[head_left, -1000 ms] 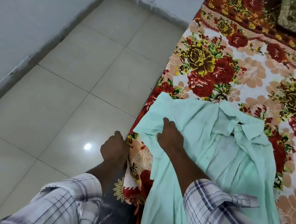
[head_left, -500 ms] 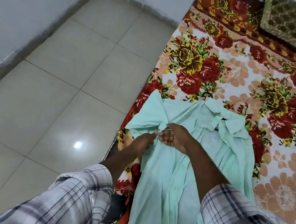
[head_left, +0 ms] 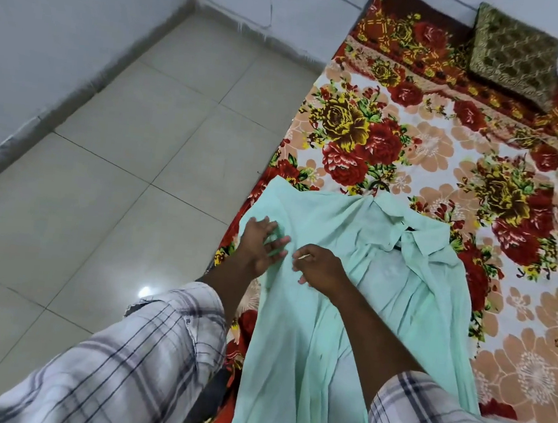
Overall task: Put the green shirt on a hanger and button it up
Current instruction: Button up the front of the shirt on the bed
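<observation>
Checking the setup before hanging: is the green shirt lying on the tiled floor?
No, the green shirt lies spread on the floral bedspread, next to the tiled floor.

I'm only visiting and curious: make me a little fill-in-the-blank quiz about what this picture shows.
The green shirt lies on a sheet printed with ___.
The floor beside it is covered in ___.
The left hand lies on the shirt with straight fingers; the right hand's fingers are ___.
Missing words: flowers; tiles; curled.
</observation>
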